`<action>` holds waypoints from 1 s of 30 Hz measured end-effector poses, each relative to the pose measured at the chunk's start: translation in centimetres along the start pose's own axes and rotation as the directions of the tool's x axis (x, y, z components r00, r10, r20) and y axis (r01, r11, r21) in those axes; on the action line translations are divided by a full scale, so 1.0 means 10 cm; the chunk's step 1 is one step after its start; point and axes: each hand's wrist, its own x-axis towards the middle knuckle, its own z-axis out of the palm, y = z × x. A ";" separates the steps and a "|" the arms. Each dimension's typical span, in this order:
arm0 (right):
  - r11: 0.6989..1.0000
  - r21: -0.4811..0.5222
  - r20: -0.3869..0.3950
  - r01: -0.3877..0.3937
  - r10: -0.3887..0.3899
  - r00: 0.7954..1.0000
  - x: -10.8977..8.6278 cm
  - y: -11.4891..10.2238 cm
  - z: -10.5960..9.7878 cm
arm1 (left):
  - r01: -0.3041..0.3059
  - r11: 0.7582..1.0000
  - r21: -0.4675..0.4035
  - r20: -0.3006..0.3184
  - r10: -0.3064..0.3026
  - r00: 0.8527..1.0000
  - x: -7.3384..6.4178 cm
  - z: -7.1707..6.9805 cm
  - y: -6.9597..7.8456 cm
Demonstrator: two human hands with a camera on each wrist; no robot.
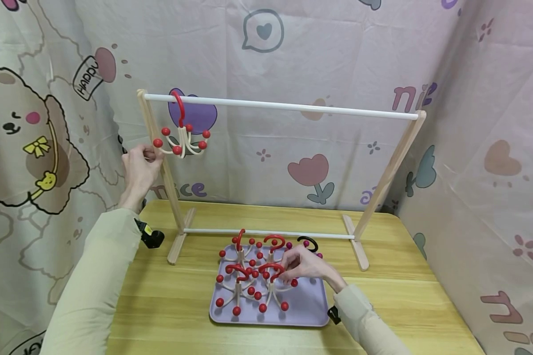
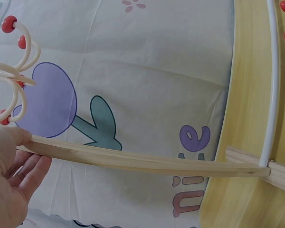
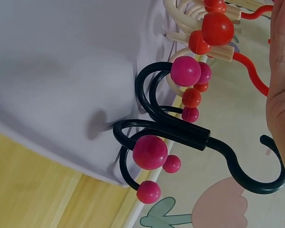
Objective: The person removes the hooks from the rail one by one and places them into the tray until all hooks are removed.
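My left hand (image 1: 141,167) holds the left wooden post (image 1: 171,190) of a garment rack, thumb on one side and fingers on the other. Beside it, a beige octopus-shaped hanger (image 1: 183,140) with red balls hangs by its red hook from the white top rail (image 1: 293,106). Over a lilac tray (image 1: 308,313), my right hand (image 1: 305,264) pinches the red hook (image 1: 271,267) of the front right beige hanger (image 1: 273,291). More red-hooked hangers stand close around it on the tray. A black hanger (image 3: 180,130) with magenta balls is at the tray's back right, partly hidden by the right hand in the head view.
The rack's right post (image 1: 388,177) and its feet (image 1: 355,241) stand behind the tray on the wooden table (image 1: 169,305). A low white crossbar (image 1: 311,234) runs just behind the hangers. Printed curtains (image 1: 257,162) enclose the back and sides.
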 end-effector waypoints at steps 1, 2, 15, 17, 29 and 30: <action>1.000 0.000 0.001 0.001 -0.001 1.000 0.00 0.00 0.00 | 0.000 1.000 0.000 0.001 0.000 1.000 0.00 0.00 0.00; 1.000 -0.001 0.002 0.001 -0.001 1.000 0.00 0.00 0.00 | -0.003 1.000 -0.001 0.003 0.003 1.000 0.00 0.00 0.00; 0.999 -0.021 0.000 -0.036 0.036 0.999 -0.01 0.01 0.00 | -0.005 1.000 0.000 -0.007 0.005 1.000 0.00 0.00 -0.01; 0.999 -0.018 0.000 -0.039 0.039 0.999 -0.01 0.01 -0.01 | -0.005 1.000 0.002 -0.004 0.005 1.000 0.01 0.00 -0.01; 0.998 0.005 0.000 -0.061 0.061 0.998 -0.02 0.03 -0.01 | -0.005 1.000 0.000 0.006 0.005 1.000 0.03 0.01 -0.02; 0.998 0.004 0.000 -0.062 0.063 0.998 -0.02 0.03 -0.01 | -0.005 1.000 -0.001 0.006 0.005 1.000 0.03 0.01 -0.01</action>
